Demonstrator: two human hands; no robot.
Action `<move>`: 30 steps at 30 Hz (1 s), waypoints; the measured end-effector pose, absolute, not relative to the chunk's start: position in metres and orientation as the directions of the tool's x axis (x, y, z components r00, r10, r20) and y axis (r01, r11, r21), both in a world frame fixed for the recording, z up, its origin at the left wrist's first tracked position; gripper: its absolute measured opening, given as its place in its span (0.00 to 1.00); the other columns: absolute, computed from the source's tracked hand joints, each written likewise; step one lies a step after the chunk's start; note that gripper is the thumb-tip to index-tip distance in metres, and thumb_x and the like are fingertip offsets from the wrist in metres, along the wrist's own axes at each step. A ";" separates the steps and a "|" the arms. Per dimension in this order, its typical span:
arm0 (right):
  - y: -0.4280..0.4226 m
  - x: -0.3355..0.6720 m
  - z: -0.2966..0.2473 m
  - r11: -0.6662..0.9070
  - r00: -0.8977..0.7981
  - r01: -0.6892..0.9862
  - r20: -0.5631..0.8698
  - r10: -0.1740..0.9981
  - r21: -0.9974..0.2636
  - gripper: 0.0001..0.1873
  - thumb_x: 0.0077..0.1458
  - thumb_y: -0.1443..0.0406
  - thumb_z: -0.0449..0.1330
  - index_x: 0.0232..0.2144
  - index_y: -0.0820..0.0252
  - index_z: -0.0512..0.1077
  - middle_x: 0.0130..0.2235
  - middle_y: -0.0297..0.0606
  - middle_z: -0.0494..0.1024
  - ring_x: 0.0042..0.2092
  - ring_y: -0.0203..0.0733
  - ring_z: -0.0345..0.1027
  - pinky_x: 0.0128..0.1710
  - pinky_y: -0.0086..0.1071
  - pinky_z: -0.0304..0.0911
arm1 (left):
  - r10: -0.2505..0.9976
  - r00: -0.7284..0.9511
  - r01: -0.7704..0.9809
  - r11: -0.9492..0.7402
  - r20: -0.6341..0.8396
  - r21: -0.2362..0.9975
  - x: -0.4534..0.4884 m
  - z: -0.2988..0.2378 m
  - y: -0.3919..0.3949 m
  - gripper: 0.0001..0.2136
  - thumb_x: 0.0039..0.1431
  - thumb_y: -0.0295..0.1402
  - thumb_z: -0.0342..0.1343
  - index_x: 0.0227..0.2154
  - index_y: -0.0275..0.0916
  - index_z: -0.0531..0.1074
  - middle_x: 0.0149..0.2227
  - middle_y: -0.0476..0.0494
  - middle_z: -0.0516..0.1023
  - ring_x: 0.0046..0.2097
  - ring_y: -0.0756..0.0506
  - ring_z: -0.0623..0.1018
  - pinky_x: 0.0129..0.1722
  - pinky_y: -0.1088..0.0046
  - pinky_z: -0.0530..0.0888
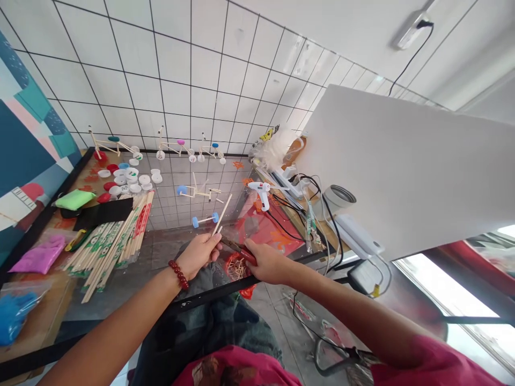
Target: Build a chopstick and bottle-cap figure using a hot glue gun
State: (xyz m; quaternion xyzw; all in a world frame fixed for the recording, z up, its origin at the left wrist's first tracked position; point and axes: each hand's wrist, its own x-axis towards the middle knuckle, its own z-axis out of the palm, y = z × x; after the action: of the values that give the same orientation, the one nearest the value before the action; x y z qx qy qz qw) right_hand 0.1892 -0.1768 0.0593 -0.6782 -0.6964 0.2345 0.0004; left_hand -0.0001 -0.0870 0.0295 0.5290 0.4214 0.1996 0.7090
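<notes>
My left hand (pixel 201 254) pinches a thin wooden stick (pixel 222 213) that points up and away over the glass tabletop. In my right hand (pixel 263 261) are pliers with red handles (pixel 246 254), and their dark jaws meet the stick right by my left fingertips. Whether the jaws are fully closed is too small to tell. Just beyond my hands lies a pair of blue bottle caps joined by a stick (pixel 206 219). Behind it rests a small stick frame with one blue cap (pixel 196 191).
Bundled wrapped chopsticks (pixel 116 236), white caps (pixel 132 174), green clay (pixel 75 199) and pink clay (pixel 40 254) lie on the left. Small stick tricycles (pixel 177 147) stand along the back. A glue gun (pixel 261 194) with a cord is on the right. Below sits a red waste bin (pixel 237 268).
</notes>
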 end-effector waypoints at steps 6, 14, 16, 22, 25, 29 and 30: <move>-0.178 0.191 0.054 -0.031 -0.036 0.980 -0.329 0.944 -0.197 0.18 0.48 0.70 0.57 0.44 0.60 0.61 0.40 0.45 0.78 0.39 0.48 0.73 0.30 0.32 0.50 | 0.761 0.519 0.196 0.338 -0.389 0.921 0.008 0.036 -0.092 0.20 0.54 0.52 0.54 0.22 0.38 0.63 0.13 0.55 0.60 0.15 0.56 0.54 0.16 0.79 0.47; -0.190 0.202 0.054 -0.086 0.030 0.973 -0.250 0.968 -0.213 0.20 0.49 0.72 0.54 0.46 0.61 0.60 0.42 0.48 0.77 0.42 0.49 0.73 0.33 0.32 0.54 | 0.813 0.469 0.258 0.247 -0.344 0.934 0.033 0.053 -0.096 0.16 0.60 0.41 0.52 0.20 0.40 0.61 0.14 0.55 0.59 0.16 0.54 0.56 0.17 0.77 0.51; -0.192 0.206 0.053 -0.077 0.025 0.973 -0.228 0.973 -0.218 0.20 0.49 0.71 0.55 0.46 0.62 0.60 0.42 0.48 0.77 0.42 0.49 0.73 0.33 0.33 0.54 | 0.823 0.474 0.254 0.211 -0.312 0.944 0.037 0.054 -0.097 0.16 0.60 0.40 0.53 0.20 0.40 0.62 0.14 0.55 0.60 0.16 0.54 0.56 0.18 0.76 0.52; -0.194 0.220 0.045 -0.069 0.036 0.969 -0.142 0.989 -0.235 0.16 0.55 0.69 0.54 0.47 0.61 0.61 0.42 0.46 0.77 0.41 0.46 0.73 0.34 0.32 0.54 | 0.859 0.474 0.291 0.056 -0.195 0.955 0.048 0.055 -0.098 0.17 0.60 0.40 0.53 0.18 0.40 0.62 0.16 0.52 0.64 0.20 0.51 0.62 0.23 0.74 0.57; -0.193 0.226 0.044 -0.072 0.045 0.968 -0.112 0.993 -0.242 0.14 0.58 0.67 0.52 0.47 0.60 0.61 0.42 0.45 0.77 0.42 0.46 0.72 0.35 0.32 0.55 | 0.862 0.479 0.305 0.013 -0.165 0.952 0.054 0.054 -0.095 0.17 0.61 0.40 0.53 0.18 0.39 0.63 0.16 0.52 0.64 0.20 0.51 0.62 0.23 0.73 0.55; -0.187 0.236 0.043 -0.095 0.078 0.983 -0.110 0.991 -0.155 0.18 0.55 0.67 0.54 0.49 0.61 0.61 0.44 0.46 0.77 0.44 0.47 0.72 0.37 0.32 0.57 | 0.842 0.471 0.276 0.142 -0.262 0.951 0.065 0.049 -0.093 0.16 0.60 0.39 0.54 0.20 0.39 0.63 0.15 0.53 0.62 0.18 0.53 0.60 0.21 0.75 0.53; -0.185 0.238 0.042 -0.099 0.087 0.988 -0.103 0.991 -0.119 0.18 0.55 0.67 0.55 0.49 0.62 0.62 0.45 0.48 0.76 0.44 0.48 0.72 0.38 0.33 0.58 | 0.829 0.469 0.276 0.190 -0.304 0.942 0.068 0.048 -0.093 0.15 0.61 0.40 0.53 0.21 0.39 0.63 0.15 0.54 0.62 0.17 0.54 0.58 0.20 0.75 0.52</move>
State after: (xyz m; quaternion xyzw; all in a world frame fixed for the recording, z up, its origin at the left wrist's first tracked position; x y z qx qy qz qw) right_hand 0.2384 -0.1852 0.0417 -0.7373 -0.6710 0.0784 0.0090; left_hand 0.0683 -0.0928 0.0477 0.5955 0.4638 0.2246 0.6163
